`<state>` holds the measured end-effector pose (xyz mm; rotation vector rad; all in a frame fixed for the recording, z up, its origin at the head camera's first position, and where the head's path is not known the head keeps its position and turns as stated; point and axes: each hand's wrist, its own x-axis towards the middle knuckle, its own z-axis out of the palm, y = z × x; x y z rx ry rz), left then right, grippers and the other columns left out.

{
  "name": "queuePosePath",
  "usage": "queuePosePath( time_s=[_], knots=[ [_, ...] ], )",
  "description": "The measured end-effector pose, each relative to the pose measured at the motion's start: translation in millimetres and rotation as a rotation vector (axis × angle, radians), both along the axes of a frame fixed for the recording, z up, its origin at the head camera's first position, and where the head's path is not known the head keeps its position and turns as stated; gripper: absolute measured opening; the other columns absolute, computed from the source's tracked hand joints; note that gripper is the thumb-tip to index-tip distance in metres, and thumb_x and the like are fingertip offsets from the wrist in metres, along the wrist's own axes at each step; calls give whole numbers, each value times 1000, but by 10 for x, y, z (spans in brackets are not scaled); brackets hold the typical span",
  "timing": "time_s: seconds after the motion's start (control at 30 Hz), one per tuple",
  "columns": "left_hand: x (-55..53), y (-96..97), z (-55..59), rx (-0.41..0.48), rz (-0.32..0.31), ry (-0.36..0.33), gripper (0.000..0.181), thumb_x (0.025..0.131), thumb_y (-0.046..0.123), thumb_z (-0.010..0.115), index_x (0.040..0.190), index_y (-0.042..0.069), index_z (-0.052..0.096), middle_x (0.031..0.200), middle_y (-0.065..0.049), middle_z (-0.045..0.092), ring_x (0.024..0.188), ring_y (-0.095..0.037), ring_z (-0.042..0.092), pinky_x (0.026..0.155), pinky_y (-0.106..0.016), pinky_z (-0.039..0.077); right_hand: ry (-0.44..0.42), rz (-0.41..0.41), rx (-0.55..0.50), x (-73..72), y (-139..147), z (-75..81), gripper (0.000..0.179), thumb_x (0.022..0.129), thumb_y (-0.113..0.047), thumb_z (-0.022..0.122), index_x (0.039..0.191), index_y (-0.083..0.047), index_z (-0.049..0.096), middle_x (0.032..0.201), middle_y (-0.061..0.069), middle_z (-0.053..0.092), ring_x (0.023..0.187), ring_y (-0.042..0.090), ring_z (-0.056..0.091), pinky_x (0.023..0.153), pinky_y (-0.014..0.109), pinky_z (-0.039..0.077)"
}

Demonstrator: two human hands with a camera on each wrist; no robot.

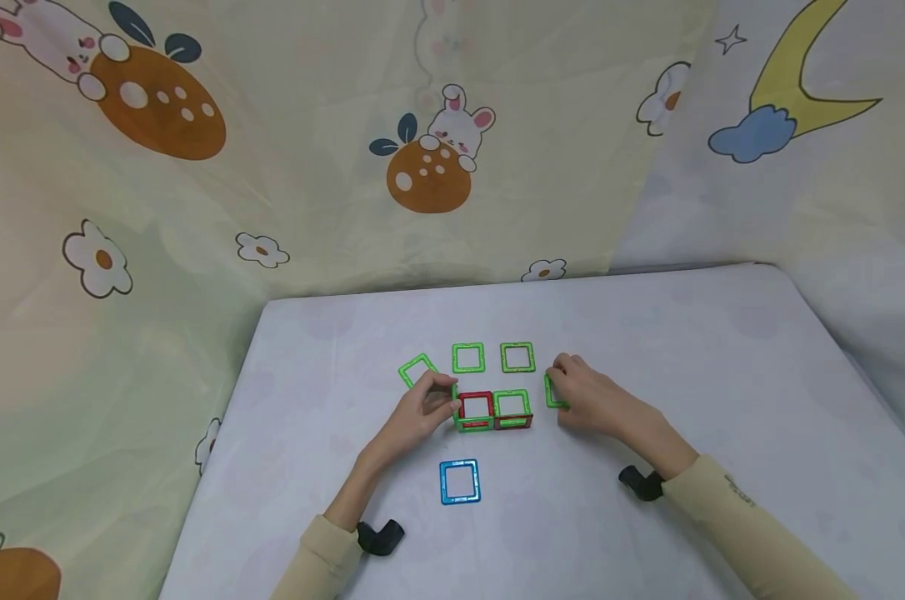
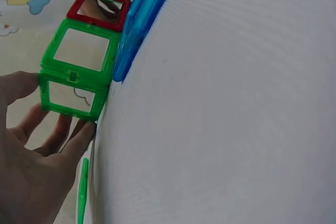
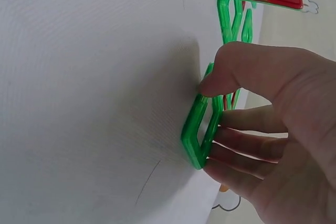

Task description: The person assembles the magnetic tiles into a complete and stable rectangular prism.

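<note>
A low box of square magnetic tiles stands on the table, green and red frames joined at their edges, with a green tile (image 1: 475,428) and a red tile (image 1: 513,422) along its near side. My left hand (image 1: 417,410) is at the box's left end. There, in the left wrist view, its thumb and fingers hold the end green tile (image 2: 69,112) by its edges. To the right of the box, my right hand (image 1: 591,398) grips a separate green square tile (image 3: 193,124), thumb on one side and fingers on the other. A gap separates that tile from the box.
Behind the box lie two loose green tiles, one at the middle (image 1: 468,370) and one farther right (image 1: 517,370). Another green tile (image 1: 406,375) lies askew by the left hand. In front is a blue square tile (image 1: 443,483). The white table (image 1: 610,533) meets patterned cloth at the back.
</note>
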<state>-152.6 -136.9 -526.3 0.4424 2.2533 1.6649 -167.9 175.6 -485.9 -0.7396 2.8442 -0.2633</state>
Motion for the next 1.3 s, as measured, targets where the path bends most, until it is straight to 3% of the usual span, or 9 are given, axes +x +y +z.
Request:
queuePosePath(
  time_s=[0.43, 0.6, 0.8, 1.0, 1.3],
  knots=[
    [17, 5, 2, -10, 6, -12, 46, 102, 14, 63, 142, 0, 45, 150, -21, 49, 140, -37, 51, 116, -47, 44, 53, 50, 23, 1, -9, -3, 49, 76, -2, 79, 122, 8, 63, 115, 18, 58, 96, 25, 51, 75, 35, 52],
    [19, -3, 3, -19, 2, -8, 44, 102, 17, 64, 140, 2, 47, 149, -17, 51, 140, -34, 53, 115, -44, 45, 24, 23, -5, 10, 42, -8, 53, 76, -4, 79, 126, 6, 62, 120, 17, 58, 103, 26, 52, 82, 36, 55],
    [24, 1, 8, -39, 16, 12, 42, 102, 20, 65, 138, 5, 50, 147, -13, 54, 138, -30, 54, 114, -42, 47, 13, 22, -80, 40, 109, -5, 60, 77, -11, 84, 130, 4, 60, 126, 18, 59, 112, 29, 56, 96, 43, 56],
    [23, 4, 4, -47, 18, 31, 41, 102, 20, 65, 137, 5, 50, 145, -14, 54, 137, -32, 55, 113, -41, 48, -7, 35, -174, 54, 151, -34, 61, 77, -13, 86, 130, 2, 60, 126, 16, 61, 111, 27, 59, 96, 43, 57],
    [3, 0, 21, -31, 4, 7, 43, 102, 19, 65, 139, 3, 49, 146, -16, 53, 139, -33, 53, 116, -43, 45, -54, 57, -355, 72, 170, -34, 59, 78, -11, 84, 129, 0, 57, 125, 10, 59, 110, 21, 58, 98, 42, 57]
  ],
)
